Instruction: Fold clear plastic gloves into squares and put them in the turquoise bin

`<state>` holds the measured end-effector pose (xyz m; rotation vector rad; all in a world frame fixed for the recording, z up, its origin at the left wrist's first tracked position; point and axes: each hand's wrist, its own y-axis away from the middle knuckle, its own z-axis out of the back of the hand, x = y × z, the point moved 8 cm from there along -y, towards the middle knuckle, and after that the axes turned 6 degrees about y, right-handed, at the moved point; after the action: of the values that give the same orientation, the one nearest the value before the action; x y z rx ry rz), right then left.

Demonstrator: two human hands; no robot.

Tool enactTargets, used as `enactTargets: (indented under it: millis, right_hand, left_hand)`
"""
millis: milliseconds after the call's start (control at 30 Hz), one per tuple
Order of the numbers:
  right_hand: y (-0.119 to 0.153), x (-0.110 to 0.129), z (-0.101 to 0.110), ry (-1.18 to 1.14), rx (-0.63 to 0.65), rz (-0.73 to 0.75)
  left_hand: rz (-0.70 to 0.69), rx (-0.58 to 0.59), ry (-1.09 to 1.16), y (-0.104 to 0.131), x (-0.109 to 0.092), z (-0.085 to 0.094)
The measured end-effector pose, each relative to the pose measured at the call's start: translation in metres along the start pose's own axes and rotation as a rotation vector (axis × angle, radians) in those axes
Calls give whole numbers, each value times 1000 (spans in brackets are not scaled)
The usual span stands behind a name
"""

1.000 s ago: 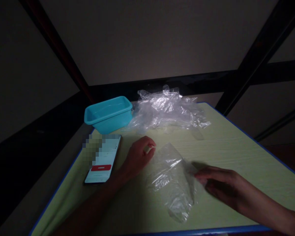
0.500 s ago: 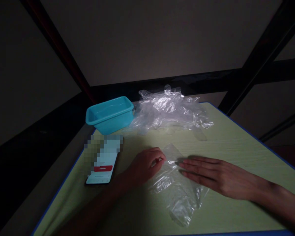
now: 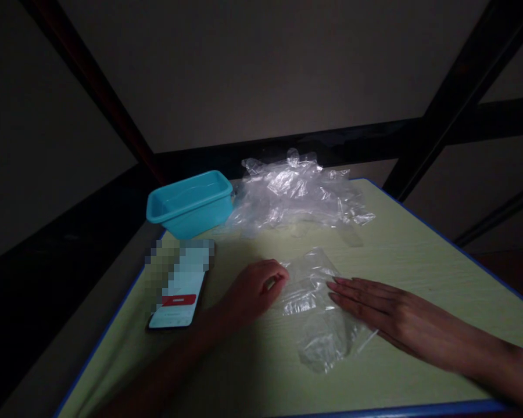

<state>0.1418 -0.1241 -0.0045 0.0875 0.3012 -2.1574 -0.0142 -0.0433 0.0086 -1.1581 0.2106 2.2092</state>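
A clear, crinkled plastic sheet or glove (image 3: 320,331) lies on the pale green table between my hands. My left hand (image 3: 255,290) is closed in a pinch at its upper left edge, with thumb and forefinger together on the film. Flat on its right side rests my right hand (image 3: 383,310), the fingers stretched out and lying close together. Farther back is a heap of clear plastic gloves (image 3: 296,194), shiny and loosely piled.
A turquoise basket (image 3: 196,217) stands at the back left, beside the heap. Below it a phone (image 3: 183,290) with a lit screen lies near the left table edge. The table (image 3: 422,249) has a blue rim, and a wall rises behind it.
The plastic between my hands has spread flatter, its lower end drawn up slightly. My right hand has shifted a little right. The whole view has moved slightly.
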Motion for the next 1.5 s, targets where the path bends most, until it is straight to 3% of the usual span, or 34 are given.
enactTargets:
  millis: [233, 533, 733, 867, 1033, 1500]
  right_hand:
    - [-1, -7, 9, -65, -66, -6]
    - [0, -8, 8, -120, -76, 12]
    - [-1, -10, 9, -141, -78, 1]
    - [-2, -11, 12, -147, -94, -2]
    - [-2, -11, 15, -146, -115, 2]
    - [-4, -19, 9, -318, -18, -61]
  left_hand:
    - [145, 12, 65, 29, 4, 3]
    - [-219, 7, -227, 51, -13, -11]
    - [-290, -66, -292, 59, -19, -10]
    - [-235, -102, -244, 61, -12, -9]
    - [-149, -54, -190, 62, -6, -14]
    - [-31, -21, -178, 63, 1, -16]
